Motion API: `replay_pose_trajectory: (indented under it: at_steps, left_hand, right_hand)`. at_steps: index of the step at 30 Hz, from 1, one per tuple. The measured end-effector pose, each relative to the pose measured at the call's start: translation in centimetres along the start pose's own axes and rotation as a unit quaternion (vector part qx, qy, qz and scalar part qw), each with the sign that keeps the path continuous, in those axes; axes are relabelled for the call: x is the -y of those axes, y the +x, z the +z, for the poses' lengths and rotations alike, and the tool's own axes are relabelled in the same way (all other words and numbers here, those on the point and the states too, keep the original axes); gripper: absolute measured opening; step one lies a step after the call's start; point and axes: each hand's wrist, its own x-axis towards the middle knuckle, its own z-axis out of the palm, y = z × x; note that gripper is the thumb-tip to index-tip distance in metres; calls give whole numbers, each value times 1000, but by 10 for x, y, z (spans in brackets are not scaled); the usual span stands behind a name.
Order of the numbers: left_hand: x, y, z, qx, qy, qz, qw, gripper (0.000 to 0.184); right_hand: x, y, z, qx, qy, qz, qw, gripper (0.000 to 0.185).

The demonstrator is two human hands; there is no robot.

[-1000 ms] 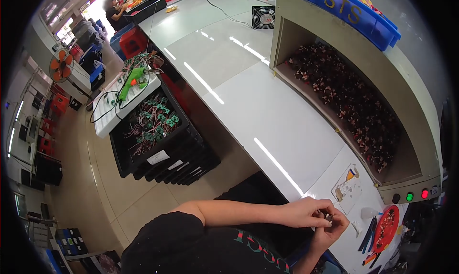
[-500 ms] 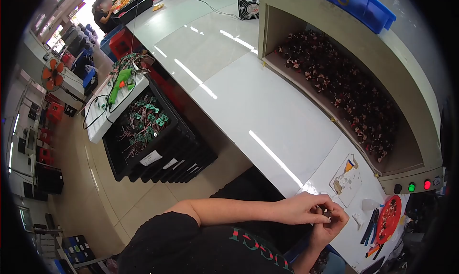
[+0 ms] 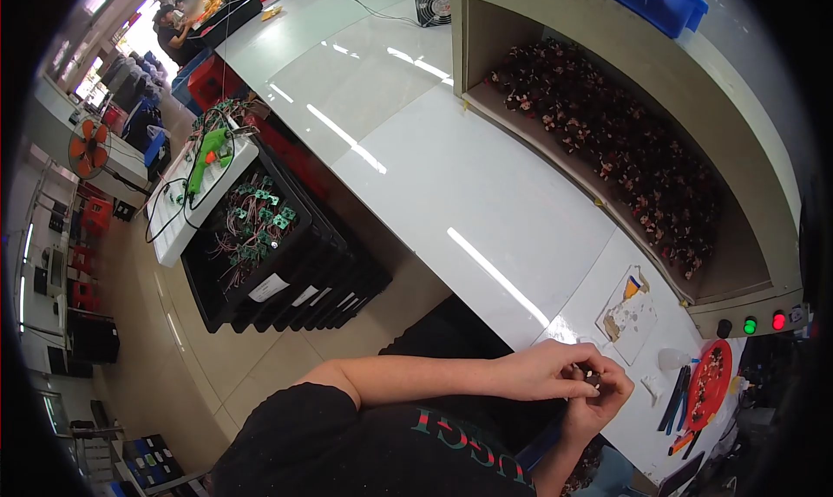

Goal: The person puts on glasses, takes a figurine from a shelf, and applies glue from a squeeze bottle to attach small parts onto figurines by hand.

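A small dark part with pale bits [image 3: 593,378] is held between both hands above the white table's near edge. My left hand [image 3: 555,371], at the end of the arm reaching from the left, pinches it with thumb and fingers. Curled around the same part from the other side is my right hand [image 3: 605,402]. The fingers cover most of it, so its exact kind cannot be made out. Many similar dark parts with pale bits [image 3: 616,150] lie heaped in the beige box beyond. A red dish [image 3: 717,367] to the right holds more small pieces.
A stained white board [image 3: 638,323] and several pens or tools [image 3: 679,402] lie beside my hands. Green and red lights [image 3: 750,325] glow on the box. Left of the table, stacked black trays [image 3: 260,297] hold green circuit boards; a green glue gun [image 3: 208,160] rests on top.
The view has shifted slightly. Both hands stay together around the small part, with the fingers slightly readjusted and more of its pale bits showing.
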Motion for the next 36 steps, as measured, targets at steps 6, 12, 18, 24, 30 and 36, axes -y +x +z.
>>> replay_pose_trajectory:
  at_steps: [6, 12, 18, 24, 30, 36]
  left_hand:
    - [7, 0, 0, 0, 12, 2, 1000, 33]
    - [5, -2, -1, -3, 13, -3, 1000, 33]
    - [-4, -2, -4, 12, 43, -60, 997, 32]
    - [8, 3, 6, -23, 13, -59, 998, 29]
    - [12, 2, 7, -36, -2, -57, 998, 28]
    - [12, 1, 8, -40, -10, -62, 997, 28]
  right_hand:
    - [-1, 0, 0, 3, -2, -1, 1000, 41]
    - [0, 0, 0, 9, -8, -7, 1000, 41]
    - [-1, -1, 1, -3, -3, 15, 1000, 44]
    - [3, 8, -5, 6, -51, -17, 999, 40]
    - [3, 10, -5, 12, -35, -21, 999, 39]
    - [1, 8, -6, 12, -29, -12, 999, 40]
